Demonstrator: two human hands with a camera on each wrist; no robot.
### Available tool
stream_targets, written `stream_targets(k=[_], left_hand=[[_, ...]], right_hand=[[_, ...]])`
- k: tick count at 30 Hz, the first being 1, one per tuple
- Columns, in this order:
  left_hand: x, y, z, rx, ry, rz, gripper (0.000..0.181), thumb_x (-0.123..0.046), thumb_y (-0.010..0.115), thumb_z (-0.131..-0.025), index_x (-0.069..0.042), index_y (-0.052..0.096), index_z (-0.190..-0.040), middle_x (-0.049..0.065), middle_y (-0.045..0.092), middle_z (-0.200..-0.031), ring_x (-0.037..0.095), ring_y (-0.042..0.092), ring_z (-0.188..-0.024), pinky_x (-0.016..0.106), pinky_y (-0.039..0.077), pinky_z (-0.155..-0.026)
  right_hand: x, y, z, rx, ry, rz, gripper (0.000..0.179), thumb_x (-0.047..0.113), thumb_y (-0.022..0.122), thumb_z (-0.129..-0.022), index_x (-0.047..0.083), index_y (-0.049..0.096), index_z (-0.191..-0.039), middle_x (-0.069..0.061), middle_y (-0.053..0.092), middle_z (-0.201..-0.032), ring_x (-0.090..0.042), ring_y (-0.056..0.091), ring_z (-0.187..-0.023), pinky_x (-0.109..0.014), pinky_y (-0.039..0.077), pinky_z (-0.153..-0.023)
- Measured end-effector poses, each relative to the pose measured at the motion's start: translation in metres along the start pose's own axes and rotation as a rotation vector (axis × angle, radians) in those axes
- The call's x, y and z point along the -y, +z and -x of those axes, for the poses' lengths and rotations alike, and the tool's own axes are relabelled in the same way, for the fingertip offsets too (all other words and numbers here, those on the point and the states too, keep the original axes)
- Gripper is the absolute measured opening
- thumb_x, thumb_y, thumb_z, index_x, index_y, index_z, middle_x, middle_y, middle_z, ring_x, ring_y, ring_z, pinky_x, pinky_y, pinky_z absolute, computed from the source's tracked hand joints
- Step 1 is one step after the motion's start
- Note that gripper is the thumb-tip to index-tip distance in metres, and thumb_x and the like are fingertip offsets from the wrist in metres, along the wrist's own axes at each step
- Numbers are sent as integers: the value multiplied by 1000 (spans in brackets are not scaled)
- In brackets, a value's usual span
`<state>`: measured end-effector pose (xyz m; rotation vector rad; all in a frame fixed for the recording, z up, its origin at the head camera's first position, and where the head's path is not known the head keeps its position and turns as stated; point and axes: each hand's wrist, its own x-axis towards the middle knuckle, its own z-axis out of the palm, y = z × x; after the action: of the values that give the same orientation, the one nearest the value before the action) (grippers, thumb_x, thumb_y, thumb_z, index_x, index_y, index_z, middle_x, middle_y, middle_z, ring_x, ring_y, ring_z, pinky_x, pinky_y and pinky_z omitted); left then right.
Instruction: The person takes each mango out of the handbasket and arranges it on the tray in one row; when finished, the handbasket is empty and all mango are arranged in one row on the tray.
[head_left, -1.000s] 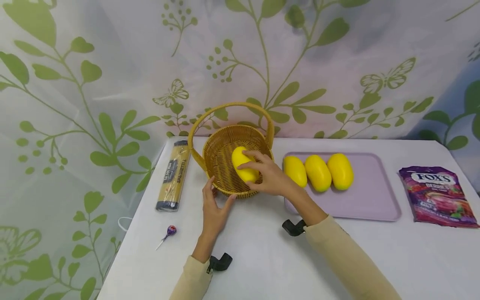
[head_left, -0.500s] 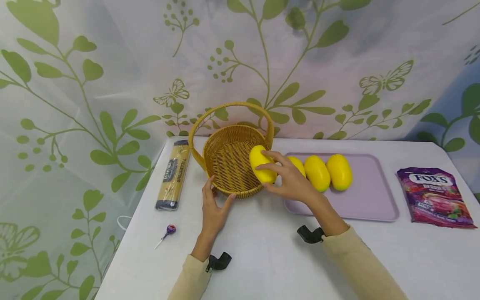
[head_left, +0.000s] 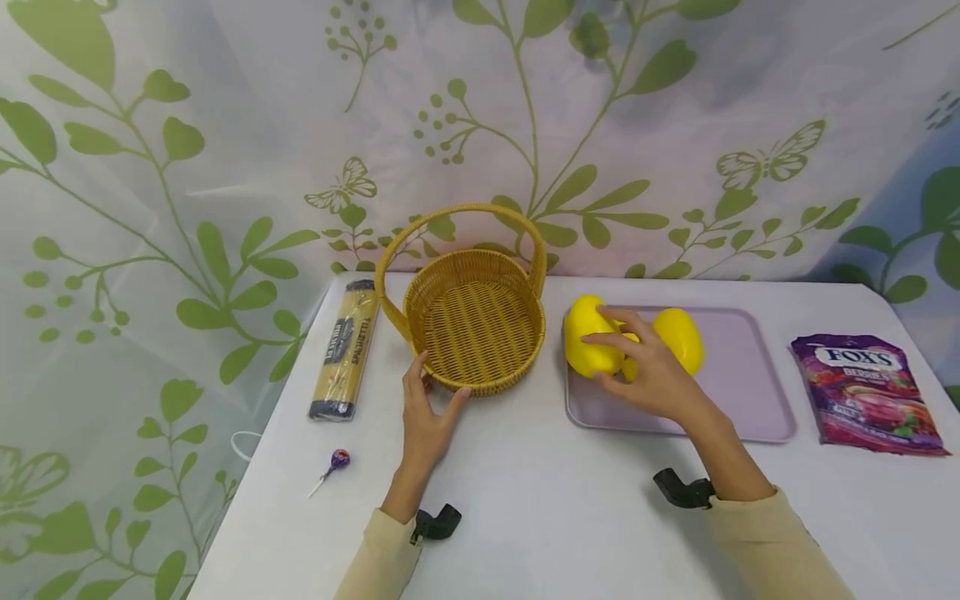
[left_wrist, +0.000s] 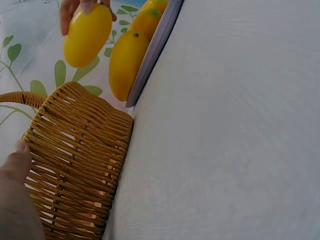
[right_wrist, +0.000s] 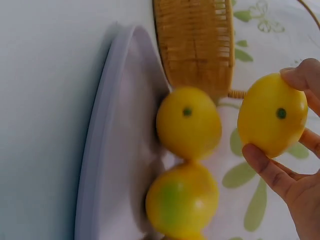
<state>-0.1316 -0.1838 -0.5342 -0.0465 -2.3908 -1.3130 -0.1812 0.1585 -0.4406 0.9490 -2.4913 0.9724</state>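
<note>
A round wicker basket (head_left: 480, 333) with a tall hoop handle stands upright, its woven floor in view. My left hand (head_left: 429, 417) holds it at the front left, thumb (left_wrist: 19, 159) against the rim. In my right hand (head_left: 660, 375) is a yellow mango (right_wrist: 272, 115), pinched between thumb and fingers. This mango is raised above the left end of a lilac tray (head_left: 742, 392). More mangoes lie in the tray, one (head_left: 678, 340) at the right of the group. In the head view, the held mango and my right hand hide much of the others.
A spaghetti pack (head_left: 345, 350) lies left of the basket, with a lollipop (head_left: 340, 459) in front of it. At the far right lies a purple Fox's sweet bag (head_left: 870, 392). A leaf-patterned backdrop (head_left: 262, 167) rises behind the white table (head_left: 540, 500).
My right hand has lifted the mango out of the basket and carried it right, over the tray. The left hand and the basket have stayed in place.
</note>
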Motion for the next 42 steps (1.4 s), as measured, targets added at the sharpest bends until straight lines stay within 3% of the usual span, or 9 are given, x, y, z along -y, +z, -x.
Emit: stream_targets(k=[1,5,10,13,21,35,38,40,42], left_hand=[[1,0,0,-2,1,-2,84,-39,72,-89,-14,24,-153,18,36,-147,32,50,-126,46,47,-102],[2,-1,1,-12,11,-9,85,-38,72,-88,-12,24,-153,19,36,-147,31,51,-125,47,48,-101],[0,0,1,-9,5,-6,86,-38,73,-88,-12,24,-153,18,37,-147,32,50,-125,49,47,-101],[-1,1,2,-1,3,-3,86,-38,73,-88,-12,23,-153,18,37,-146,32,50,-125,49,47,-101],[-2,0,2,1,-5,-10,86,-40,72,-88,-12,24,-153,18,38,-145,31,51,-125,48,48,-101],[-2,1,1,3,-1,-10,86,-39,73,-88,-11,23,-153,18,37,-147,31,50,-127,49,47,-102],[-3,1,1,2,-6,-10,86,-39,72,-88,-12,24,-153,18,36,-147,30,50,-127,48,47,-102],[-2,1,1,1,-8,-7,85,-39,72,-89,-12,24,-153,18,36,-147,31,50,-127,48,47,-102],[-2,1,2,0,-11,-2,85,-39,72,-89,-12,24,-153,18,37,-147,31,50,-127,48,47,-102]], right_hand=[[-3,-3,2,-11,1,10,50,7,81,-73,18,68,-120,-14,45,-146,-33,48,-126,-36,45,-96],[-12,-13,10,-21,19,29,50,6,82,-72,16,68,-119,-16,44,-146,-33,52,-117,-27,46,-85],[-20,-22,20,-31,39,56,50,5,82,-72,14,68,-119,-17,43,-146,-35,53,-111,-40,51,-77],[-25,-28,26,-52,52,61,53,2,83,-70,11,68,-119,-19,43,-146,-37,52,-112,-47,48,-85],[-35,-42,38,-91,96,81,62,-2,83,-68,10,64,-126,-18,41,-148,-39,51,-113,-1,25,-96],[-75,-90,72,-71,442,76,68,0,77,-78,7,50,-141,-18,30,-156,-53,39,-126,9,22,-81],[-82,-93,79,-34,504,96,68,1,74,-81,7,47,-143,-18,26,-158,-54,36,-129,-1,33,-89],[-87,-93,83,3,537,106,67,3,72,-83,7,44,-145,-19,22,-160,-56,34,-130,-25,47,-100],[-90,-91,85,46,552,119,66,5,71,-85,6,43,-145,-21,19,-160,-57,34,-128,-55,48,-98]])
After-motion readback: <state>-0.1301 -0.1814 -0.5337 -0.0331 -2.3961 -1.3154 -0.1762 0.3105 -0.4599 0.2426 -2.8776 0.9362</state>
